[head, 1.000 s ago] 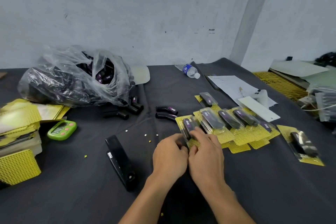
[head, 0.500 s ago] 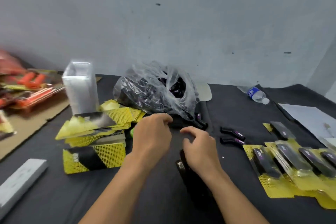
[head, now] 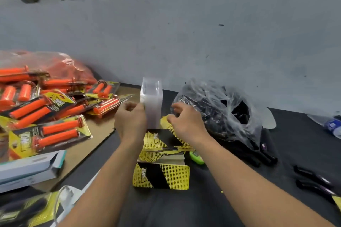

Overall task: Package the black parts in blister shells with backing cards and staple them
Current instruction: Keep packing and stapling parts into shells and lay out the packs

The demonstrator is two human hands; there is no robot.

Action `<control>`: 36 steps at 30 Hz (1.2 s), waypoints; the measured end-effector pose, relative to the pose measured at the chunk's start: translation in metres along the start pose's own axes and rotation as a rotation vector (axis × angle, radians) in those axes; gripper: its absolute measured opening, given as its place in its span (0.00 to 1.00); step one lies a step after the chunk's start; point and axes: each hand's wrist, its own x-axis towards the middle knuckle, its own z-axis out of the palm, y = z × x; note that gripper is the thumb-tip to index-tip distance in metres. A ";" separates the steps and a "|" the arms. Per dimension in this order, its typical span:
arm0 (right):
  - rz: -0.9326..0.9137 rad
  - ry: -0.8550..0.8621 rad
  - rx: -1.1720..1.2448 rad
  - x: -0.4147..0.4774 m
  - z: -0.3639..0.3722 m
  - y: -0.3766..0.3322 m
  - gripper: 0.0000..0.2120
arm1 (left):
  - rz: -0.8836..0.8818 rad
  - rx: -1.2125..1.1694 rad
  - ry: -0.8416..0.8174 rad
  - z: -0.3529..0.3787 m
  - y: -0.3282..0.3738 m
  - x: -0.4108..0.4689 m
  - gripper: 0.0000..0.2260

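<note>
Both hands reach toward the tall stack of clear blister shells [head: 151, 102] standing upright near the far edge of the dark counter [head: 230, 199], close to the wall. The left hand [head: 130, 120] is at the stack's left side, its fingers [head: 135, 106] curled and touching the stack's near-left edge; whether they have pinched a shell I cannot tell. The right hand [head: 186, 122] hovers just right of the stack, fingers [head: 175, 109] half open and bent, holding nothing — it sits above the backing cards.

The yellow-and-black backing cards [head: 162, 155] lie in a loose pile directly in front of the stack, between the two forearms, their edges fanned and uneven. A green timer [head: 196, 156] peeks out just beside the pile's right edge.

The black parts [head: 217, 114] fill a crumpled clear plastic bag [head: 245, 125] just right of the right hand, with a few loose ones [head: 265, 158] spilled at its near side and two more [head: 311, 178] farther right. A water bottle [head: 332, 125] lies at the far right edge.

To the left, a cardboard sheet [head: 92, 145] carries finished packs of orange grips [head: 49, 132], crowded up to its right edge. A pale box [head: 31, 167] lies at the near left. Open counter remains at the near right, between the right forearm and the loose parts.
</note>
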 end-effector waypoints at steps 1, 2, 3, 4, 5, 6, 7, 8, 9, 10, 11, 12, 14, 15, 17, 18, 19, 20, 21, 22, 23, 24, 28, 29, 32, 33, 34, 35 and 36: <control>0.008 0.016 0.036 0.010 0.003 -0.010 0.16 | -0.082 -0.101 0.038 0.001 0.004 0.009 0.05; 0.030 0.044 0.073 0.022 0.005 -0.019 0.11 | -0.122 -0.129 0.055 0.002 0.007 0.019 0.05; 0.061 0.075 0.105 0.035 0.006 -0.028 0.11 | -0.135 -0.121 0.037 0.004 0.009 0.030 0.05; 0.099 0.092 0.134 0.049 0.008 -0.036 0.14 | -0.137 -0.093 -0.004 0.007 0.012 0.040 0.04; 0.147 0.084 0.144 0.061 0.009 -0.041 0.17 | -0.137 -0.062 -0.048 0.010 0.015 0.049 0.06; 0.196 0.063 0.136 0.073 0.011 -0.045 0.18 | -0.133 -0.031 -0.090 0.013 0.019 0.059 0.08; 0.243 0.039 0.115 0.082 0.012 -0.046 0.20 | -0.124 0.006 -0.129 0.016 0.021 0.066 0.09; 0.271 0.015 0.076 0.089 0.014 -0.045 0.20 | -0.100 0.058 -0.163 0.018 0.024 0.071 0.11; 0.278 -0.007 0.018 0.095 0.015 -0.044 0.20 | -0.057 0.118 -0.193 0.019 0.026 0.075 0.11; 0.271 -0.020 -0.041 0.100 0.017 -0.043 0.18 | 0.002 0.190 -0.222 0.020 0.027 0.079 0.11; 0.258 -0.022 -0.085 0.104 0.017 -0.041 0.16 | 0.060 0.272 -0.248 0.021 0.029 0.082 0.10; 0.238 -0.016 -0.116 0.107 0.018 -0.039 0.14 | 0.110 0.350 -0.267 0.022 0.030 0.085 0.08; 0.182 0.005 -0.167 0.112 0.018 -0.036 0.12 | 0.159 0.448 -0.267 0.023 0.032 0.091 0.07; 0.162 0.009 -0.182 0.112 0.018 -0.035 0.12 | 0.167 0.480 -0.247 0.024 0.034 0.091 0.07; 0.135 0.020 -0.175 0.113 0.018 -0.034 0.12 | 0.189 0.554 -0.180 0.024 0.039 0.088 0.07; 0.123 0.035 -0.164 0.113 0.017 -0.032 0.13 | 0.203 0.585 -0.152 0.025 0.040 0.086 0.07; 0.110 0.053 -0.153 0.113 0.016 -0.031 0.15 | 0.212 0.598 -0.131 0.025 0.040 0.085 0.07; 0.095 0.071 -0.142 0.112 0.015 -0.031 0.17 | 0.211 0.596 -0.115 0.025 0.040 0.083 0.08; 0.074 0.090 -0.135 0.110 0.015 -0.031 0.18 | 0.203 0.577 -0.105 0.025 0.040 0.082 0.08; 0.047 0.112 -0.127 0.108 0.014 -0.032 0.19 | 0.197 0.543 -0.098 0.025 0.039 0.081 0.08; 0.022 0.137 -0.121 0.106 0.013 -0.034 0.20 | 0.196 0.500 -0.089 0.024 0.038 0.079 0.09; 0.001 0.165 -0.117 0.102 0.012 -0.036 0.19 | 0.198 0.457 -0.080 0.024 0.036 0.077 0.08; -0.060 0.305 -0.032 0.094 0.009 -0.042 0.18 | 0.213 0.261 -0.059 0.021 0.035 0.069 0.08; -0.065 0.329 0.004 0.093 0.008 -0.043 0.19 | 0.220 0.211 -0.063 0.020 0.036 0.067 0.07; -0.057 0.336 0.029 0.089 0.006 -0.044 0.18 | 0.255 0.145 -0.049 0.018 0.039 0.065 0.07; -0.037 0.325 0.037 0.089 0.005 -0.044 0.17 | 0.268 0.144 -0.041 0.018 0.040 0.064 0.07; -0.002 0.308 0.065 0.088 0.005 -0.043 0.16 | 0.274 0.142 -0.040 0.019 0.041 0.063 0.07; 0.053 0.289 0.114 0.088 0.004 -0.043 0.15 | 0.266 0.130 -0.048 0.019 0.041 0.061 0.08; 0.120 0.269 0.184 0.088 0.003 -0.043 0.14 | 0.238 0.101 -0.065 0.020 0.041 0.059 0.08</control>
